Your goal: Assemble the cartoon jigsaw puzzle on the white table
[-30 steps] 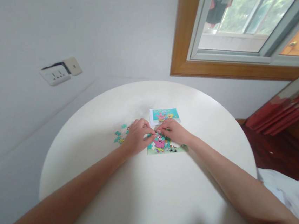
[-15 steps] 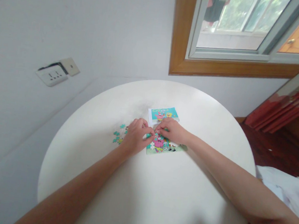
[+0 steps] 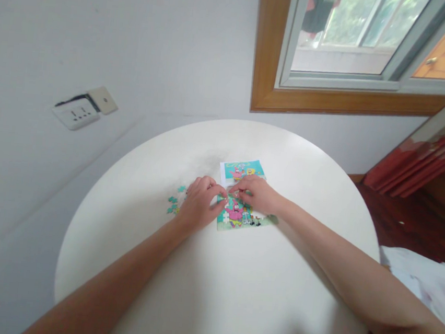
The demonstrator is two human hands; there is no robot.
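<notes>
A partly assembled jigsaw puzzle (image 3: 236, 220) with a pink cartoon starfish on teal lies flat on the round white table. My left hand (image 3: 202, 201) is at its upper left corner, thumb and forefinger closed around what looks like a small puzzle piece, mostly covered by the fingertips. From the other side, my right hand (image 3: 257, 194) reaches over the puzzle's top edge. Its fingertips are pinched close to the left ones, and whatever is between them is too small to make out. The right hand covers part of the puzzle's upper right.
Loose teal and yellow puzzle pieces (image 3: 172, 204) lie left of my left hand, partly hidden by it. Beyond the puzzle is a printed picture card (image 3: 241, 170) with the same cartoon. The round white table (image 3: 179, 289) stands against a wall with a socket (image 3: 77, 113) and a window.
My left hand's fingertips have shifted slightly left and up, a little apart from the right ones. The right hand stays nearly in place.
</notes>
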